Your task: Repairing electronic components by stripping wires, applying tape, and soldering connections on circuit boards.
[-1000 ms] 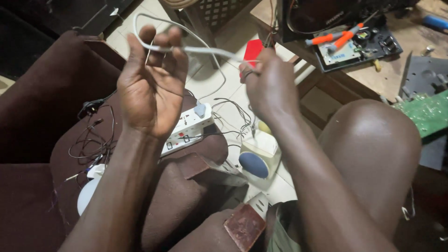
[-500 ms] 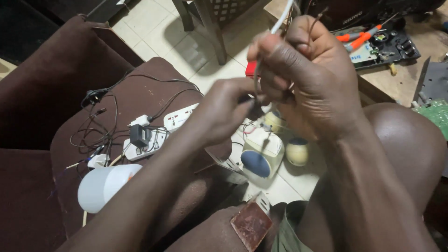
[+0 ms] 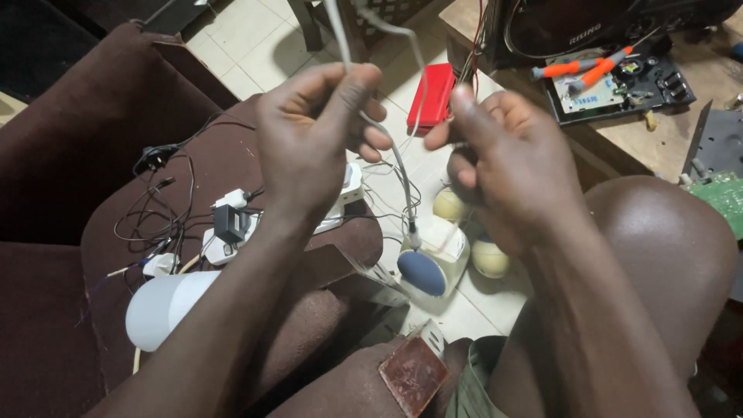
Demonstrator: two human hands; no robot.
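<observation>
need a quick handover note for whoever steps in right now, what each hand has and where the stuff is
Left hand: raised, fingers pinching a thin white cable that runs up out of view and down to a plug end.
Right hand: raised beside it, fingers curled by the same cable; whether it grips it cannot be told.
Below the hands: a cream device with a blue oval panel on the floor, a red case further off.
Brown seat: white power strip, black adapter, loose black wires, white bulb.
Bench at right: orange-handled tools, circuit boards.
Done: cable in hand. Left: plug end hangs free, not plugged in.
</observation>
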